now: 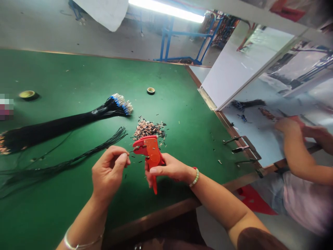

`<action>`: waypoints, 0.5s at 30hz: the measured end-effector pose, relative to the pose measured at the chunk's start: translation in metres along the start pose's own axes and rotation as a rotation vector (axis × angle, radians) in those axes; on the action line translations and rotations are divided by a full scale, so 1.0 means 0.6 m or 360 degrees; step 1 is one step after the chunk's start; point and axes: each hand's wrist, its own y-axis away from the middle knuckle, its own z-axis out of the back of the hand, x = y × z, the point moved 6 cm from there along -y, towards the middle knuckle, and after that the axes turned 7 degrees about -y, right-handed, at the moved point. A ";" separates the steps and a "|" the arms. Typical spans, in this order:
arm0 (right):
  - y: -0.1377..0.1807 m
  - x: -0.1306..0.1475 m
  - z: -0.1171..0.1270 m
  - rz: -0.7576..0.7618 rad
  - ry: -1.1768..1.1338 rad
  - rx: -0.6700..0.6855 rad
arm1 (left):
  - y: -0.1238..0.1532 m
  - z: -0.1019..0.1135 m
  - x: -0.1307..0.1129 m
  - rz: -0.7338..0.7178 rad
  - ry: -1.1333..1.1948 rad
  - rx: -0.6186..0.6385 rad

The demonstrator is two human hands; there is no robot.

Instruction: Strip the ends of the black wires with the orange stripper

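Observation:
My right hand is wrapped round the handles of a red wire stripper, whose jaws point left. Between thumb and fingertips, my left hand pinches a thin black wire, its end at the stripper's jaws. Whether the jaws grip the wire is too small to tell. Just beyond the tool lies a heap of cut wire scraps, black and copper. Left of my left hand runs a loose bunch of black wires. Behind it rests a thick bundle of black wires with blue and silver ends.
Two tape rolls, a yellowish one and a small one, lie on the green tabletop. A metal clamp sits at the right edge. Beyond it, a co-worker's arms are over another table. A white panel stands between.

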 end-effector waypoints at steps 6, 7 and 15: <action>0.001 -0.004 -0.002 -0.0056 0.0063 0.0040 | 0.001 -0.004 0.023 0.0214 0.0165 0.0023; 0.001 -0.006 -0.003 -0.0065 0.0067 0.0049 | 0.002 -0.006 0.027 0.0244 0.0198 0.0028; 0.001 0.001 -0.007 -0.0027 0.0043 0.0039 | 0.004 -0.011 0.034 0.0250 0.0248 0.0101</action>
